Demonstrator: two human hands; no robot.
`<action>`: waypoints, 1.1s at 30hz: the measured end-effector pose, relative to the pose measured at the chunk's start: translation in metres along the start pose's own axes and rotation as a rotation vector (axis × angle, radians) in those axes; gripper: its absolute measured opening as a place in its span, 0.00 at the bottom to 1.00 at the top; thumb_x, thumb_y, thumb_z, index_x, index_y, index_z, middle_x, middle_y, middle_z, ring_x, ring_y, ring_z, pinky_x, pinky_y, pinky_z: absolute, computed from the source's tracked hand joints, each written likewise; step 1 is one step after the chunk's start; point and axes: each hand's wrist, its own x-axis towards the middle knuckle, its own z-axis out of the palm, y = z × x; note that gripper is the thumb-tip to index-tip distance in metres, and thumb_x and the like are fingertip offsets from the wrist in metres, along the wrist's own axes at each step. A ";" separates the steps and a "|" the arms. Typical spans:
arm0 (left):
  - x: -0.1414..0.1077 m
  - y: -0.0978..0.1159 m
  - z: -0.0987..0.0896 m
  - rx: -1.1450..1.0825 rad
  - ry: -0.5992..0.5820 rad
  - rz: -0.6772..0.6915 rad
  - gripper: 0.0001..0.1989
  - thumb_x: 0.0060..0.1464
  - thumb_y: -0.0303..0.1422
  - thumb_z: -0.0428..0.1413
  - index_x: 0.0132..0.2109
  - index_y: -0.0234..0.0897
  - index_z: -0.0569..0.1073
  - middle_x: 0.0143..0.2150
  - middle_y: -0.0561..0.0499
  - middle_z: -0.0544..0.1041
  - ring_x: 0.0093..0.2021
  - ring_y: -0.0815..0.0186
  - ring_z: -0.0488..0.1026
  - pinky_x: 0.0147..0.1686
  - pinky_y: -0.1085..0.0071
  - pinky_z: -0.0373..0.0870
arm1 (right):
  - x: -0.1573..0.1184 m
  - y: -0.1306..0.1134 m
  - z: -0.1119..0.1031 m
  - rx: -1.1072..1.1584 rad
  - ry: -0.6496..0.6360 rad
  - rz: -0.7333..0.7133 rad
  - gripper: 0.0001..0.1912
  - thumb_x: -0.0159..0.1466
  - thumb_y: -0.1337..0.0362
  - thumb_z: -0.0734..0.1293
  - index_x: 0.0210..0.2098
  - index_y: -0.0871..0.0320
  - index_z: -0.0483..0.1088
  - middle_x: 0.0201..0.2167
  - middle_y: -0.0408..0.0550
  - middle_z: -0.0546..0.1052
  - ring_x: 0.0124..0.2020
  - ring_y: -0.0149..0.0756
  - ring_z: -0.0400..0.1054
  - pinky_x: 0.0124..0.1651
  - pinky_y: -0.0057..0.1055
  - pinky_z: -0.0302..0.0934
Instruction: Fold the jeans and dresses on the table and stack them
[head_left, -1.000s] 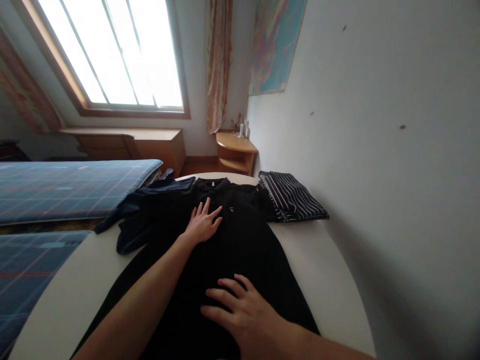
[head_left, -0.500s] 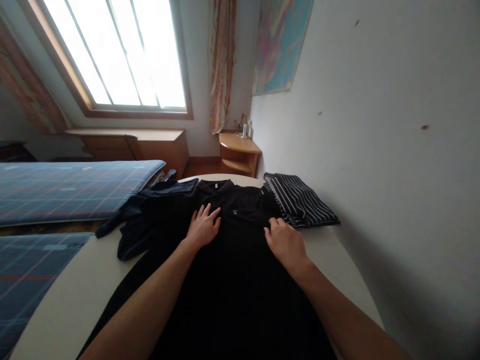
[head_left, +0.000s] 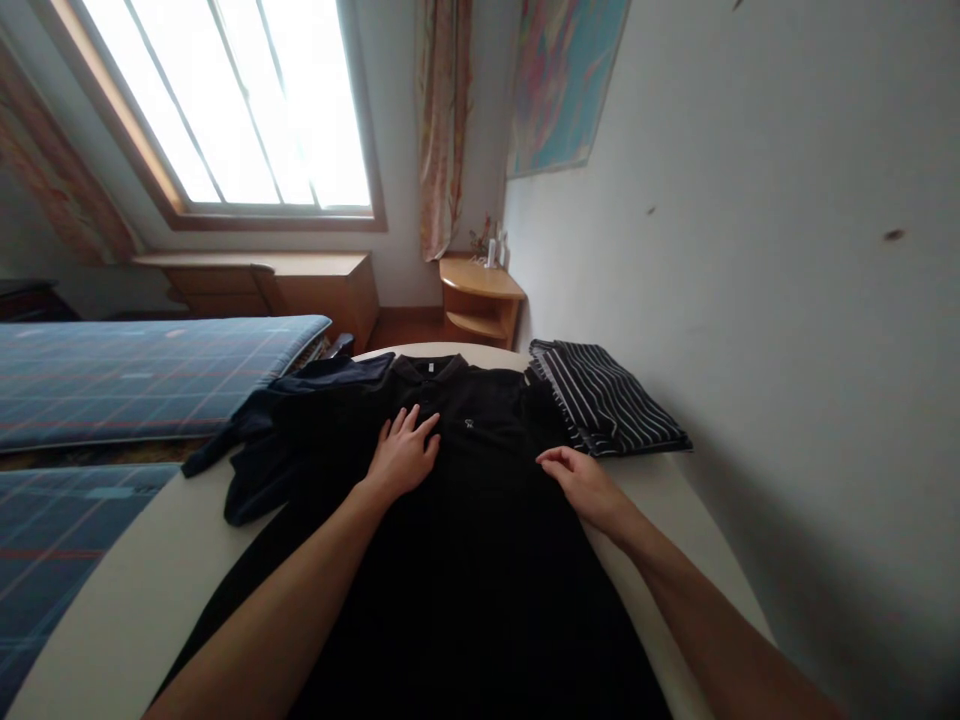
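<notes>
A black polo shirt [head_left: 480,500] lies spread on a pale round table [head_left: 720,540], its collar at the far edge. My left hand [head_left: 405,452] rests on the shirt's chest below the collar, fingers spread. At the shirt's right side, my right hand [head_left: 585,482] has thumb and fingers pressed together on the dark cloth near the sleeve. Folded black cloth with white stripes [head_left: 611,395] sits just beyond it. Dark blue clothing [head_left: 259,465] lies at the shirt's left side.
Blue plaid mattresses [head_left: 150,375] stand left of the table. Behind are a wooden desk [head_left: 322,275] under a window and a small corner shelf [head_left: 480,280] with little items. A white wall [head_left: 750,300] runs along the right.
My right hand has turned and moved slightly right and down, its fingers drawn into a pinch at the shirt's edge. My left hand stays almost in place. The view has shifted slightly.
</notes>
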 end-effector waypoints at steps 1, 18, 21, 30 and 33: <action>0.000 0.000 0.000 -0.001 0.001 0.000 0.24 0.67 0.40 0.48 0.68 0.46 0.65 0.72 0.43 0.58 0.72 0.49 0.52 0.67 0.48 0.51 | -0.001 0.001 -0.003 0.080 -0.080 0.042 0.10 0.63 0.69 0.59 0.38 0.59 0.72 0.33 0.47 0.77 0.33 0.34 0.71 0.36 0.28 0.63; 0.001 0.000 -0.001 0.005 -0.017 -0.010 0.24 0.67 0.40 0.47 0.68 0.47 0.65 0.73 0.46 0.58 0.72 0.51 0.52 0.67 0.51 0.52 | -0.011 0.007 -0.022 -0.131 -0.139 -0.088 0.19 0.61 0.66 0.65 0.52 0.60 0.72 0.20 0.36 0.67 0.23 0.32 0.64 0.27 0.27 0.54; 0.001 0.000 -0.001 0.000 -0.011 -0.017 0.24 0.67 0.41 0.48 0.67 0.48 0.65 0.72 0.46 0.59 0.72 0.49 0.53 0.67 0.51 0.53 | -0.014 0.003 -0.031 -0.293 -0.005 -0.101 0.20 0.57 0.69 0.64 0.49 0.57 0.74 0.21 0.37 0.68 0.25 0.33 0.65 0.30 0.28 0.53; -0.002 0.004 -0.007 0.024 0.045 -0.009 0.29 0.63 0.45 0.52 0.68 0.46 0.64 0.69 0.45 0.64 0.69 0.50 0.57 0.65 0.54 0.57 | -0.023 -0.002 -0.033 -0.641 0.018 0.008 0.20 0.59 0.67 0.66 0.51 0.53 0.74 0.30 0.44 0.78 0.33 0.37 0.73 0.30 0.28 0.52; -0.002 0.003 -0.009 0.024 0.042 0.012 0.30 0.62 0.49 0.53 0.68 0.47 0.64 0.69 0.44 0.64 0.69 0.49 0.57 0.65 0.53 0.56 | -0.023 0.001 -0.032 -0.661 -0.006 -0.001 0.21 0.60 0.65 0.67 0.53 0.53 0.73 0.34 0.46 0.80 0.35 0.38 0.74 0.32 0.28 0.54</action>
